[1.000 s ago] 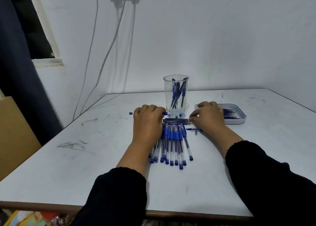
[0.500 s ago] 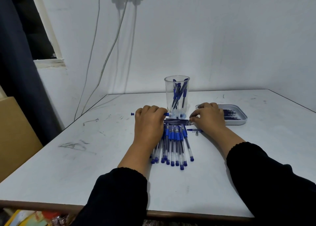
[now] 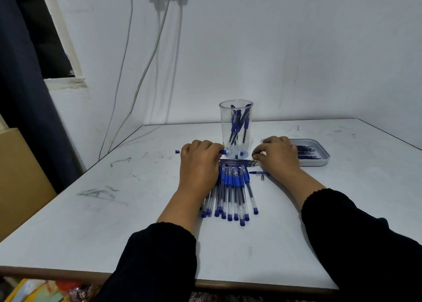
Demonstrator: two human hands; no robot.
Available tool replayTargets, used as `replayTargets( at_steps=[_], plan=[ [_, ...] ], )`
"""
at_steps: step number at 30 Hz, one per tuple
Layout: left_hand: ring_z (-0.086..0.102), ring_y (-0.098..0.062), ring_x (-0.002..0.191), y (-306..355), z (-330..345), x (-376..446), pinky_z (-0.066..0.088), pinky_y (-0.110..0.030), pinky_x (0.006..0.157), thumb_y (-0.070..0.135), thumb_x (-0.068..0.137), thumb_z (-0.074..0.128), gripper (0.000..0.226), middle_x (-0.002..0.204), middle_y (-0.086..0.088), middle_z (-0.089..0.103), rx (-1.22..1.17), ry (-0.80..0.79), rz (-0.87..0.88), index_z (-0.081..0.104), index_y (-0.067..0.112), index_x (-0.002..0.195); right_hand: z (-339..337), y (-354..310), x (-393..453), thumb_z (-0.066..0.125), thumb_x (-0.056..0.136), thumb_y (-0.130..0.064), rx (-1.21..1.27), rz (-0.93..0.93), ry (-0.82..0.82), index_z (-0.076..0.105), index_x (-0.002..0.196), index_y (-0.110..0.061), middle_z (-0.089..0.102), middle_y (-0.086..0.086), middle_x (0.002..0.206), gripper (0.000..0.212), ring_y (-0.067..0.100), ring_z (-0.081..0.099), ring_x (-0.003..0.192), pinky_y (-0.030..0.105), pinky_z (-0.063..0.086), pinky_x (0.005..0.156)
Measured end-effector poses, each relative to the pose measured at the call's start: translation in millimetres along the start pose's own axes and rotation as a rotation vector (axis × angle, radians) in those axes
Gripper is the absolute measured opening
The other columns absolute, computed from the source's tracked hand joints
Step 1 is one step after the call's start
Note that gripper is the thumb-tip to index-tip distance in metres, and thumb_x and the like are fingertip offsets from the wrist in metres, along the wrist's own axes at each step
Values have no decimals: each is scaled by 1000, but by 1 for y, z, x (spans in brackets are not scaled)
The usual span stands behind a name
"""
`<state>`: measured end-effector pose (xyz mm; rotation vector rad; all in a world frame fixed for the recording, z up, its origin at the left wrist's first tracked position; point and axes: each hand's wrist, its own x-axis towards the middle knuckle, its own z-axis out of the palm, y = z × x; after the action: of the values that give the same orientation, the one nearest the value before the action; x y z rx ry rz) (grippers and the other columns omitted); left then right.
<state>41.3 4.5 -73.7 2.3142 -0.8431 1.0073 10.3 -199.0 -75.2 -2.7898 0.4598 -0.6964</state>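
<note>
Starting at the left hand (image 3: 198, 164): a pen barrel (image 3: 224, 151) is gripped crosswise by the curled fingers, all but its 2 ends hidden. On the right hand (image 3: 277, 156), thumb & forefinger are held close together at the end of the loose refills (image 3: 237, 163); whether one is pinched can't be told. Barrel is judged light, stiff, smooth plastic, best taken mid-length; refills thin, bendy, apt to roll. Just past the fingertips, between them, a clear cup (image 3: 224, 121) w/ pens (image 3: 235, 123) is stood; a tray (image 3: 319, 162) is partly covered behind the right knuckles.
</note>
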Motion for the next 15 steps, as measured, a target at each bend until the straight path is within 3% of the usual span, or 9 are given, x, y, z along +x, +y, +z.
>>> replayTargets(
  at_steps=[3,8,11,15],
  plan=[
    [57,-25,88,1,-1,0,35,-40,86,5,83,65,19,91,1,68,-2,2,9,70,17,97,-2,2,1,57,93,-37,46,18,15,73,100,-34,55,-4,126,17,22,36,125,38,27,98],
    [57,-25,88,4,-1,-2,35,-39,85,7,82,67,18,92,0,69,-16,0,36,70,17,97,-20,22,6,60,90,-29,169,108,94,74,98,-25,68,3,109,16,26,55,108,36,38,84],
    [57,-25,89,6,-1,-2,35,-39,86,9,83,68,17,93,0,69,-13,-6,47,70,17,97,-27,39,6,57,92,-26,262,192,47,71,108,-20,67,5,114,21,25,58,107,33,41,85],
    [58,-24,87,7,1,-3,35,-37,85,7,81,69,18,91,1,69,-19,0,62,70,17,95,-30,51,3,54,94,-24,162,257,-139,65,122,-21,64,4,122,30,25,56,113,29,42,89]
  ],
)
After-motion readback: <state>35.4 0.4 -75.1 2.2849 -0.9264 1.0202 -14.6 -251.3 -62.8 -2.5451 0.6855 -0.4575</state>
